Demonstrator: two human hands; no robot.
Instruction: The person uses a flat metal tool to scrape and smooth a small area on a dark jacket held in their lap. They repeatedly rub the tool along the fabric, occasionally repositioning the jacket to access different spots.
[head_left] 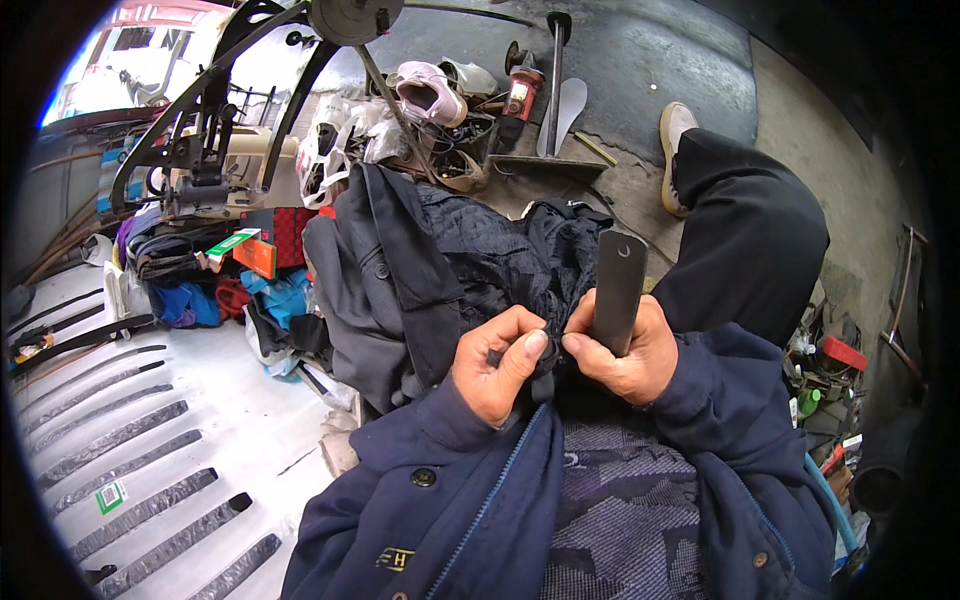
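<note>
A black jacket with quilted lining [480, 235] lies bunched across my lap. My left hand [497, 365] is closed, thumb against the fingers, on a fold of its black cloth. Close beside it, my right hand [625, 350] is closed around a flat dark blade [618, 285] like a shoemaker's knife, which stands up from the fist with its broad end away from me. The right thumb and forefinger meet at the cloth between the hands. The exact spot they pinch is too small to make out.
A hand-cranked sewing machine [205, 160] stands at the far left. Ahead are a pink shoe [428, 92], a red angle grinder [521, 95] and a metal stand [555, 90]. Bags and cloth pieces [190, 300] heap up beside a white surface [250, 440] with dark strips. Clutter [825, 400] lies at right.
</note>
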